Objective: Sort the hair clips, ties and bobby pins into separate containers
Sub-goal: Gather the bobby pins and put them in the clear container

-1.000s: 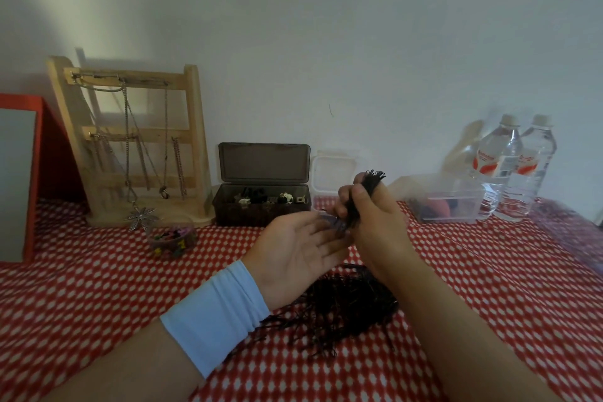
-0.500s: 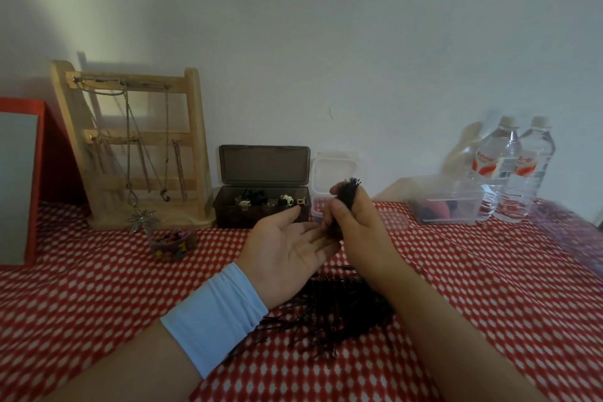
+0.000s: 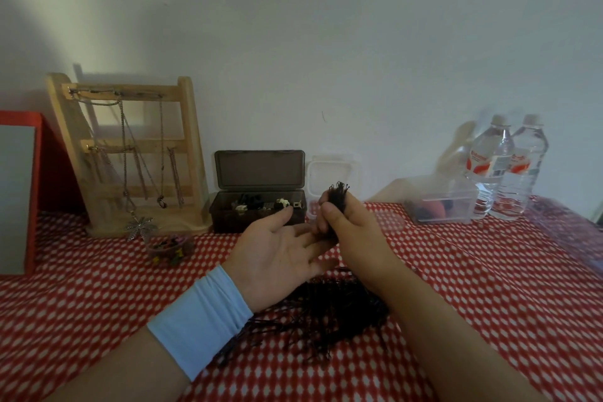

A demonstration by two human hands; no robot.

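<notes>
1. The fingers [image 3: 337, 217] of the right hand [image 3: 355, 238] are curled tight round a bundle of bobby pins [image 3: 339, 194], with the thumb across the front.
2. The bundle is at the centre of the frame, held above the table [image 3: 473, 287]. Its long axis is near upright, with the top leaning slightly toward the right of the frame. The ends stick out above the fist; the lower ends are hidden behind the hand.
3. The left hand [image 3: 277, 254] lies flat, palm up, and holds nothing. Its fingertips touch the right hand beneath the bundle. It probably serves as a stop, so the pins can be knocked level and go in as one neat sheaf.
4. Below both hands, a loose pile of pins [image 3: 329, 307] sprawls on the table, pointing every way, so there are more to gather.
5. Along the back, a dark box [image 3: 257, 209] with its lid raised holds clips. A small clear tub [image 3: 332, 173] stands just behind the bundle and is likely where the pins will go. At the right, a clear container [image 3: 440, 202] holds blurred coloured items.
</notes>
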